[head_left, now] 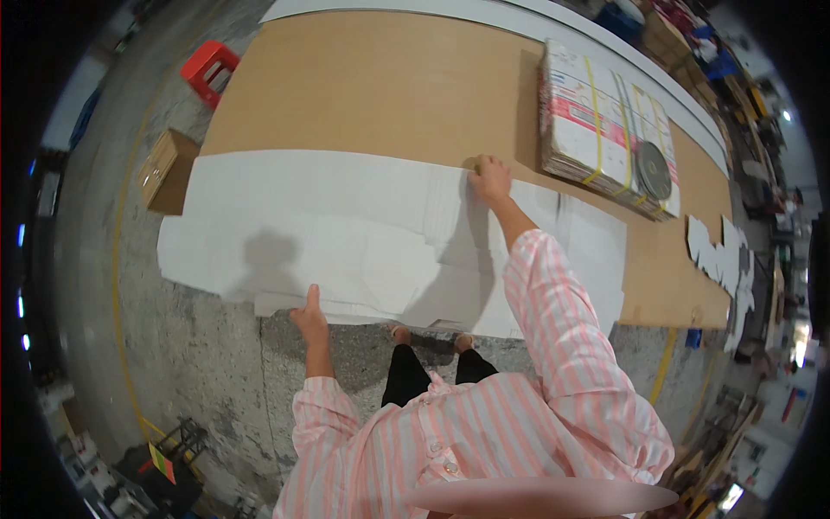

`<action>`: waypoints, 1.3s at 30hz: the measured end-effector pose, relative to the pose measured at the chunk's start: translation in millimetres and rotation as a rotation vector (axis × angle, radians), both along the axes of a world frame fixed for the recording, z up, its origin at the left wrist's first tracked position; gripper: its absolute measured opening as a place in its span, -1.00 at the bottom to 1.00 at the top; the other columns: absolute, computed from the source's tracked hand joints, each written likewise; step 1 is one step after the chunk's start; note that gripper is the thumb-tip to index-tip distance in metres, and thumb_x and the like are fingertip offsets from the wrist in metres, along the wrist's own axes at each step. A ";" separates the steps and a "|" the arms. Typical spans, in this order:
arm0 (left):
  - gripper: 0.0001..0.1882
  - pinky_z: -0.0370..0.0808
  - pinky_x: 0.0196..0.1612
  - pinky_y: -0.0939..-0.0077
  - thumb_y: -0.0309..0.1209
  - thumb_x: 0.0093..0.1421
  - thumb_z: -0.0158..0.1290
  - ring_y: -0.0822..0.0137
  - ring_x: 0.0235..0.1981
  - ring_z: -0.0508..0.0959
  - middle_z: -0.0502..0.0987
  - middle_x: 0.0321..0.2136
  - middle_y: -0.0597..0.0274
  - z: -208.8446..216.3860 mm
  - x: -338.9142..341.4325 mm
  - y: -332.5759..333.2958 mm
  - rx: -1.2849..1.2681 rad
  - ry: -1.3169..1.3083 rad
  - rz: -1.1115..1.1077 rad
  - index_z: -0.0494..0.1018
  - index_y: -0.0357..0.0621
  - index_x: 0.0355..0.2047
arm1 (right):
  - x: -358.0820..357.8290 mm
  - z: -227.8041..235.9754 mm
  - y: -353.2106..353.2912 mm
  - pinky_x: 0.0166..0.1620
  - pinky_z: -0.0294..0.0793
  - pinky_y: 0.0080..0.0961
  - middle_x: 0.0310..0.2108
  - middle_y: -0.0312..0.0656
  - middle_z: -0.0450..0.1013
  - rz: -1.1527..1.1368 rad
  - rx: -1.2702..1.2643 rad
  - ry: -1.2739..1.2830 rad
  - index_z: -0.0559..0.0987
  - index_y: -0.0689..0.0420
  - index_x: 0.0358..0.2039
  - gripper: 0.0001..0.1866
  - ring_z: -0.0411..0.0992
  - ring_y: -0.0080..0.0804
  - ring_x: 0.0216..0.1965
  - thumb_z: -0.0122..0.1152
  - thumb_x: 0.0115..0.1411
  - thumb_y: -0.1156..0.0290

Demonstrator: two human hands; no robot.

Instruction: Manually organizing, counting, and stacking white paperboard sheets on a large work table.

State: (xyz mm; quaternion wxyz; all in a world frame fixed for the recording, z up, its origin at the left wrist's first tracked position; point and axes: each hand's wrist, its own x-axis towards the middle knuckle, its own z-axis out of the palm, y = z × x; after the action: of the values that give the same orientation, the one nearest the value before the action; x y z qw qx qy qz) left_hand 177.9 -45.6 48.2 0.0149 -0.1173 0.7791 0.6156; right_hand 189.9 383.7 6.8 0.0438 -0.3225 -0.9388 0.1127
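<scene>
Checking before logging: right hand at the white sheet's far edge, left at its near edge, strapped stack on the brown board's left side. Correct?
No: the head view shows the strapped stack on the right side of the brown board. The rest stands: right hand at the far edge of the white sheet, left hand at its near edge.

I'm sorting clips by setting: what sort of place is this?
Probably a workshop or factory floor: a strapped stack and a big white sheet lie on a brown board, and a yellow line marks the bare grey floor.
</scene>
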 end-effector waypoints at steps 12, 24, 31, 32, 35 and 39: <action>-0.67 0.33 -0.13 0.43 -0.46 0.03 0.07 0.27 -0.28 0.42 0.46 -0.26 0.04 -20.8 -6.2 -27.1 0.026 0.067 -0.060 0.38 -0.51 -0.25 | 117.8 9.9 79.2 -0.06 0.17 -0.03 -0.18 -0.14 0.39 -0.344 0.261 -0.140 0.46 0.05 -0.19 -0.61 0.21 -0.16 -0.01 0.07 -0.04 0.16; -0.67 0.33 -0.15 0.45 -0.43 0.06 0.07 0.27 -0.29 0.42 0.46 -0.27 0.05 -34.8 -10.7 -39.8 0.090 0.046 -0.037 0.39 -0.50 -0.25 | 129.3 30.8 98.8 -0.21 0.35 -0.18 -0.39 -0.16 0.47 -0.259 0.231 -0.030 0.55 0.05 -0.41 -0.77 0.39 -0.15 -0.26 -0.03 -0.01 0.25; -0.64 0.35 -0.18 0.45 -0.40 0.05 0.08 0.30 -0.29 0.43 0.46 -0.26 0.04 -37.5 -12.1 -40.7 0.050 -0.007 -0.045 0.39 -0.51 -0.24 | 160.5 43.4 83.3 -0.20 0.32 -0.19 -0.40 -0.11 0.46 -0.376 0.098 0.127 0.51 0.10 -0.40 -0.77 0.37 -0.14 -0.27 0.00 0.01 0.26; -0.64 0.35 -0.19 0.45 -0.39 0.05 0.08 0.31 -0.31 0.43 0.48 -0.28 0.05 -42.7 -14.1 -49.6 0.028 0.031 -0.037 0.40 -0.52 -0.26 | 166.8 43.6 65.0 -0.18 0.32 -0.20 -0.40 -0.10 0.45 -0.352 -0.016 0.122 0.51 0.11 -0.37 -0.77 0.37 -0.14 -0.26 0.02 0.00 0.27; -0.65 0.37 -0.23 0.46 -0.38 0.05 0.08 0.34 -0.35 0.45 0.50 -0.34 0.07 -29.9 -8.9 -42.8 -0.086 0.008 -0.082 0.41 -0.53 -0.31 | 216.8 23.7 -10.2 -0.06 0.22 -0.15 -0.12 -0.07 0.33 -0.114 0.025 0.200 0.44 0.15 -0.21 -0.65 0.26 -0.09 -0.08 0.04 0.00 0.25; -0.69 0.39 -0.29 0.42 -0.38 0.05 0.08 0.28 -0.44 0.49 0.52 -0.43 0.02 17.9 5.4 -15.7 -0.172 0.122 -0.145 0.43 -0.49 -0.36 | 247.6 17.3 -86.1 0.12 -0.06 0.00 0.14 -0.01 0.03 0.008 0.046 0.111 0.25 0.12 0.05 -0.43 -0.04 0.01 0.16 -0.01 0.04 0.14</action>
State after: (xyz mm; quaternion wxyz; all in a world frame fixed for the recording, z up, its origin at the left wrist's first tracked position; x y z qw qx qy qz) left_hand 183.3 -61.3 66.1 0.0019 -0.0237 0.8350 0.5497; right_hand 437.5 297.5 24.2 0.1029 -0.3110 -0.9385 0.1089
